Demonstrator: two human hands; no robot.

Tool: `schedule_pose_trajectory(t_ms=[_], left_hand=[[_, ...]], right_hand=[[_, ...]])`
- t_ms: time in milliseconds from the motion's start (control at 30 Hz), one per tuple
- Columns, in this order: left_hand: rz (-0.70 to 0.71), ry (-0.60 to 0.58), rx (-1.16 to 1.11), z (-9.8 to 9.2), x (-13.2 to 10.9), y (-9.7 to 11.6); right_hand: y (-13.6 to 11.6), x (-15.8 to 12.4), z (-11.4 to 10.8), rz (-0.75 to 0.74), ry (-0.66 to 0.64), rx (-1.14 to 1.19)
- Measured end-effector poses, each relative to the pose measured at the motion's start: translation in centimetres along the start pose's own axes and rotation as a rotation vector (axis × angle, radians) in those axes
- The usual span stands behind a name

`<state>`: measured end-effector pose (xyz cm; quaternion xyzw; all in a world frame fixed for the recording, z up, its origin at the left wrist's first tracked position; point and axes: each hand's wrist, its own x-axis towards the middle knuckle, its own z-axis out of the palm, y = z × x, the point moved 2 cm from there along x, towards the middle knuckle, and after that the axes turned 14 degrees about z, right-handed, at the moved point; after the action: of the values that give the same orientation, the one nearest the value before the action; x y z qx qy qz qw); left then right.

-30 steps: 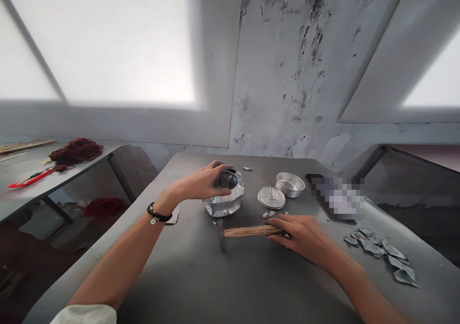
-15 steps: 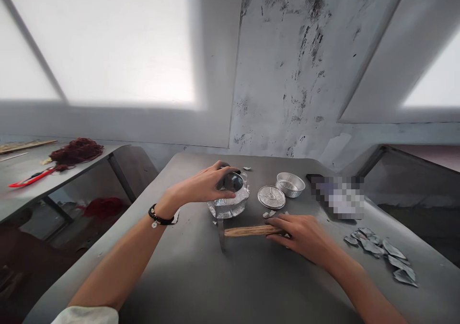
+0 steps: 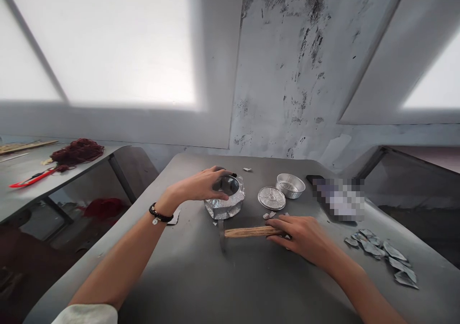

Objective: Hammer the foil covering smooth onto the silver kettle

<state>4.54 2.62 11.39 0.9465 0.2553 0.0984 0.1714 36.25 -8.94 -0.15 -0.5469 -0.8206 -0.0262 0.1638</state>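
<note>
My left hand [image 3: 201, 185], with a dark beaded bracelet on the wrist, is closed around the round, dark-mouthed top of a dented silver metal vessel [image 3: 225, 210]. The vessel rests upright on the grey table, its sides crumpled and shiny. In my right hand [image 3: 296, 235] is a hammer [image 3: 247, 231], held by the end of its wooden handle. Its narrow metal head points toward the left and lies in front of the vessel, close to the tabletop. Small silver scraps [image 3: 269, 215] lie just beyond my right hand.
A round perforated metal cup [image 3: 290, 186] and a flat round metal disc [image 3: 271, 198] sit right of the vessel. Further right are a phone [image 3: 313, 178], partly blurred, and bent metal scraps [image 3: 384, 252]. Dark red yarn [image 3: 78, 152] and red-handled tool [image 3: 34, 178] lie on the left table.
The vessel has shifted slightly left and turned a little, along with my left hand. My right hand and the hammer stay nearly still.
</note>
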Motion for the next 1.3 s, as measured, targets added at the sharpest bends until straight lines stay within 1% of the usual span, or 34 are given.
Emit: schedule_pose_trajectory(t_ms=[100, 167, 333, 467, 600, 700, 900, 1033, 1200, 1300], left_hand=[[-0.053, 0.041, 0.032, -0.9, -0.5, -0.1], [-0.093, 0.048, 0.048, -1.0, -0.7, -0.3], [-0.071, -0.019, 0.031, 0.0, -0.1, 0.0], [-0.066, -0.009, 0.040, 0.4, 0.3, 0.3], [-0.101, -0.022, 0.065, 0.6, 0.3, 0.1], [-0.102, -0.016, 0.098, 0.6, 0.3, 0.0], [-0.105, -0.022, 0.150, 0.6, 0.5, 0.5], [-0.101, 0.005, 0.151, 0.1, 0.4, 0.8], [-0.123, 0.031, 0.171, -1.3, -0.1, 1.7], [-0.136, 0.042, 0.190, -1.8, -0.5, 2.0]], right_hand=[[0.1, 0.0, 0.1, -0.001, -0.002, -0.005], [0.1, 0.0, 0.1, -0.001, 0.000, -0.008], [0.2, 0.0, 0.2, -0.005, 0.006, -0.009], [0.2, 0.1, 0.3, -0.008, 0.012, -0.014], [0.1, 0.1, 0.3, -0.007, 0.012, -0.019], [0.1, 0.0, 0.2, -0.006, 0.012, -0.024], [-0.1, 0.1, 0.1, -0.007, 0.014, -0.028], [-0.1, 0.1, 0.1, -0.003, 0.012, -0.029], [0.1, 0.0, 0.3, -0.007, 0.011, -0.027], [0.1, 0.0, 0.3, -0.006, 0.015, -0.029]])
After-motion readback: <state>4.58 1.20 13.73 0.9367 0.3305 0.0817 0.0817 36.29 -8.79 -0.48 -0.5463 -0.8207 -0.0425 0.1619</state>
